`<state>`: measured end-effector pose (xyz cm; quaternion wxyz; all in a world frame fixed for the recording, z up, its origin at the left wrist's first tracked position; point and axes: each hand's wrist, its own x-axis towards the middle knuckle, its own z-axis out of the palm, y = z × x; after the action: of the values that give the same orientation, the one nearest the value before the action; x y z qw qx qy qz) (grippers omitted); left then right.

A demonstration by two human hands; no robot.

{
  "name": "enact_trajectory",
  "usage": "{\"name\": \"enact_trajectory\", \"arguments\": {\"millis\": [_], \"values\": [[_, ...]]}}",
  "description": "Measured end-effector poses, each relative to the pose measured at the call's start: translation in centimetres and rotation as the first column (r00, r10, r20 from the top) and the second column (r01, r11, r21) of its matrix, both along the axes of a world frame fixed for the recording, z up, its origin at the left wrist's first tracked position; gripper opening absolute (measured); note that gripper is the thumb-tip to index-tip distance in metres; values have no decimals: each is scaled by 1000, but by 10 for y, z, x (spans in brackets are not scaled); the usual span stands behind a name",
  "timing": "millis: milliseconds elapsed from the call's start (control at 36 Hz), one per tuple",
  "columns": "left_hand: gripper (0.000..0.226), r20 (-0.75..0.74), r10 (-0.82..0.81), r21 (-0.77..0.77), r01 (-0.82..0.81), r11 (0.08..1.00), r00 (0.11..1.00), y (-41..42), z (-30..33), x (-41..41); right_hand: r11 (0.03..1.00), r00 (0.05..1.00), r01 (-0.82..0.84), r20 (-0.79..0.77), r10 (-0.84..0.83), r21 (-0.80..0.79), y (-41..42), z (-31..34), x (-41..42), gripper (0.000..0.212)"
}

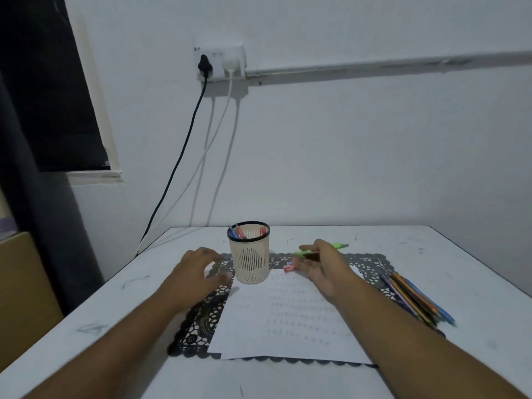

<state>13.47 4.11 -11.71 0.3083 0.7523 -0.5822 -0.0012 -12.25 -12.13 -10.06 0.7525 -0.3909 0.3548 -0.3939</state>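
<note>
- Far left of the pen holder (250, 254): the desk (115, 306) ends in its left edge. A wide band of white top shows between that edge and the lace mat (198, 326).
- Behind and left of the pen holder: a black cable (172, 182) drops past the desk's rear left corner.
- Just left of the pen holder: the left hand (201, 269) rests palm down on the mat's far left corner. Its fingers are loose and hold nothing, with a narrow gap between the fingertips and the holder's wall.
- The pen holder stands upright on the mat's far edge, near the desk's back edge. Red and blue pens (239, 232) lean inside it.
- In front of the pen holder: paper sheets (288, 321) lie on the mat, their near edge just short of the mat's scalloped border.
- Just right of the pen holder: the right hand (319, 266) grips a green pen (336, 246) level above the mat, its tip pointing away from the holder.
- A small red piece (288, 267) sits at the right hand's fingertips. It is too blurred to tell whether it is held.
- Well right of the pen holder: coloured pencils (414, 298) lie bunched on the mat's right edge, with open desk beyond them to the right rim.
</note>
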Motion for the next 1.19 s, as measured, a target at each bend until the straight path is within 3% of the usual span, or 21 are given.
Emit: {"name": "enact_trajectory", "arguments": {"millis": [56,111,250,306,389,444,556,694,833,917,1000,1111,1194], "values": [[58,-240,81,-77,-102,992,967,-14,15,-9,1000,1000,21,4,-21,-5,-1,2,1,19],[73,-496,65,-111,-138,984,866,-28,27,-22,998,998,53,-38,-55,-41,-2,0,3,17],[135,-777,71,-74,-202,976,626,-60,6,-56,975,986,102,-109,-125,-196,2,-3,2,25],[144,-761,62,-123,-238,963,646,-70,-16,-66,961,980,160,-82,-182,-225,1,-2,1,30],[132,-597,123,-213,-305,928,793,-74,-31,-73,929,958,254,-65,-281,-268,-3,1,3,21],[124,-519,134,-247,-298,922,844,-69,-30,-76,905,945,296,-44,-324,-306,-3,3,5,11],[115,-506,113,-257,-274,927,855,-64,-32,-78,847,941,316,28,-337,-427,5,16,7,6],[115,-551,69,-264,-253,931,832,-72,-43,-68,595,925,302,78,-371,-745,16,38,13,5],[118,-543,75,-281,-265,922,837,-80,-51,-62,349,949,161,48,-312,-923,25,56,28,16],[118,-541,56,-300,-254,919,839,-78,-50,-63,240,935,-13,-97,-341,-971,26,60,38,30],[112,-490,86,-308,-265,914,868,-72,-43,-70,158,848,-207,-257,-463,-966,20,62,50,38],[112,-463,85,-325,-258,910,882,-68,-39,-73,159,742,-346,-373,-557,-925,15,61,59,33],[112,-431,104,-317,-259,912,896,-66,-38,-72,221,708,-386,-441,-552,-896,12,58,64,25]]}}
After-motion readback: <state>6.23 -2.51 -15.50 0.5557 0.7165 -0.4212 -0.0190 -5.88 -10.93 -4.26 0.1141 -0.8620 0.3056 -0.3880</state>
